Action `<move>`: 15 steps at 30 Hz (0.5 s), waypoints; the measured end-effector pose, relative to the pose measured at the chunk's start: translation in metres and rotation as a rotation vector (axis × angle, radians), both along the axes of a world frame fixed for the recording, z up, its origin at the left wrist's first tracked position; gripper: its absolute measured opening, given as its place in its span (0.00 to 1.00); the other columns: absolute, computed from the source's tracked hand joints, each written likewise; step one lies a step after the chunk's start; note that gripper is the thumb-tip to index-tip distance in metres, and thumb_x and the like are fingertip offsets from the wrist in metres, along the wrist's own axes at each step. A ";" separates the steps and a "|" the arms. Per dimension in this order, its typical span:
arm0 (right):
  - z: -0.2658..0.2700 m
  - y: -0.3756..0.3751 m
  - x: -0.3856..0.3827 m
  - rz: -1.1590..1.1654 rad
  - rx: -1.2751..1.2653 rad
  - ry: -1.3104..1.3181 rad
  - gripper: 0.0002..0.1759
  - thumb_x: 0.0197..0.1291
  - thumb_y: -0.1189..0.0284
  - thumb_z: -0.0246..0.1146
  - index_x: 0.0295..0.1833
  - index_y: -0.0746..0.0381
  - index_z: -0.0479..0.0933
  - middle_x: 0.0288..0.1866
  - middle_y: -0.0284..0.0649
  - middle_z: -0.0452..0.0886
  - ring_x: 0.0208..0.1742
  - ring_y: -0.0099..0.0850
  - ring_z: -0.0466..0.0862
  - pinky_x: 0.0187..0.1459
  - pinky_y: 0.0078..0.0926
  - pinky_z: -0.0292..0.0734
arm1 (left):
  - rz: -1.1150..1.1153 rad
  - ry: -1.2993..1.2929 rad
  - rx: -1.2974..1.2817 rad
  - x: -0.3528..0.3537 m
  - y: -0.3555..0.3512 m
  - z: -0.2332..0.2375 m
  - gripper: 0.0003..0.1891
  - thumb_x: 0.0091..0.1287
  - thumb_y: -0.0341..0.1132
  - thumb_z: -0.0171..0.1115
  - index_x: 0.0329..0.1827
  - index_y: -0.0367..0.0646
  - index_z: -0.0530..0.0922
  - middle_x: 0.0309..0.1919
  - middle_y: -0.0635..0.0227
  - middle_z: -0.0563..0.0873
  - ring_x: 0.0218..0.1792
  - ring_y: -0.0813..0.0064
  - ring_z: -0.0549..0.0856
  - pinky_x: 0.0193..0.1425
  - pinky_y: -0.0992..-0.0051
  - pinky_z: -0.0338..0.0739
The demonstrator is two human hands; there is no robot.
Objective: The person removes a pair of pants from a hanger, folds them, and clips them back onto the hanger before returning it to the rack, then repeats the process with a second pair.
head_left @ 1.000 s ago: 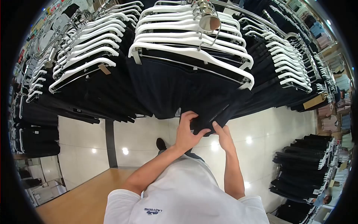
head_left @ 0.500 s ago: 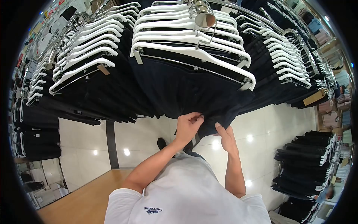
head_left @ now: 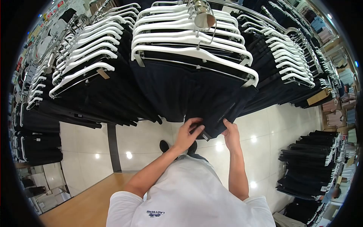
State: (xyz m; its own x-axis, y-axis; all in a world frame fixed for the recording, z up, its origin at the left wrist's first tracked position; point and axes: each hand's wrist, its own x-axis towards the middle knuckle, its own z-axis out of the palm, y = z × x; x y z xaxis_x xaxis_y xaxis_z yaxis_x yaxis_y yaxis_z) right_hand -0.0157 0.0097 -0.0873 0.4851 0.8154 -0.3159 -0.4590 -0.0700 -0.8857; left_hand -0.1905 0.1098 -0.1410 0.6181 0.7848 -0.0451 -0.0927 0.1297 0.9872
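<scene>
Dark navy trousers (head_left: 196,90) hang from the clips of a white hanger (head_left: 196,53) at the front of the middle rail. At their lower end, my left hand (head_left: 190,133) pinches the cloth between thumb and fingers. A small grey label (head_left: 206,136) shows beside its fingertips. My right hand (head_left: 231,134) grips the right edge of the same trouser leg, thumb on top and fingers partly hidden behind it. Between the hands the cloth is spread, and a thin strip of small pale marks, too small to read, runs along it.
More white hangers (head_left: 92,70) with dark garments flank the middle rail on the left, and others (head_left: 295,64) on the right. A chrome rail end (head_left: 204,20) projects above the hangers. A wooden surface (head_left: 87,204) lies at lower left, and dark clothes (head_left: 302,166) hang at lower right.
The lower trouser leg has been turned and spread out, bringing the grey label and pale marks into view. My left hand has shifted slightly down and its fingers have changed position.
</scene>
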 end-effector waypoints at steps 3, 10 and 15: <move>-0.007 0.003 -0.001 0.024 -0.069 -0.063 0.21 0.78 0.60 0.57 0.55 0.68 0.84 0.47 0.35 0.88 0.50 0.22 0.84 0.53 0.27 0.80 | -0.058 0.196 0.328 0.005 -0.003 0.003 0.23 0.67 0.29 0.74 0.64 0.35 0.79 0.54 0.57 0.88 0.55 0.70 0.88 0.62 0.71 0.80; -0.001 0.008 -0.004 -0.186 -0.097 -0.407 0.18 0.73 0.72 0.63 0.65 0.65 0.75 0.54 0.37 0.82 0.50 0.25 0.81 0.54 0.27 0.77 | -0.042 0.185 0.364 0.023 0.013 -0.008 0.09 0.62 0.31 0.76 0.40 0.34 0.90 0.39 0.58 0.89 0.37 0.56 0.88 0.42 0.67 0.81; -0.026 -0.004 -0.007 -0.551 0.071 -0.923 0.16 0.69 0.81 0.63 0.60 0.64 0.72 0.51 0.38 0.74 0.50 0.29 0.77 0.53 0.26 0.76 | 0.047 0.127 0.462 0.029 0.019 -0.018 0.07 0.63 0.28 0.74 0.41 0.35 0.90 0.41 0.57 0.90 0.35 0.56 0.88 0.40 0.67 0.80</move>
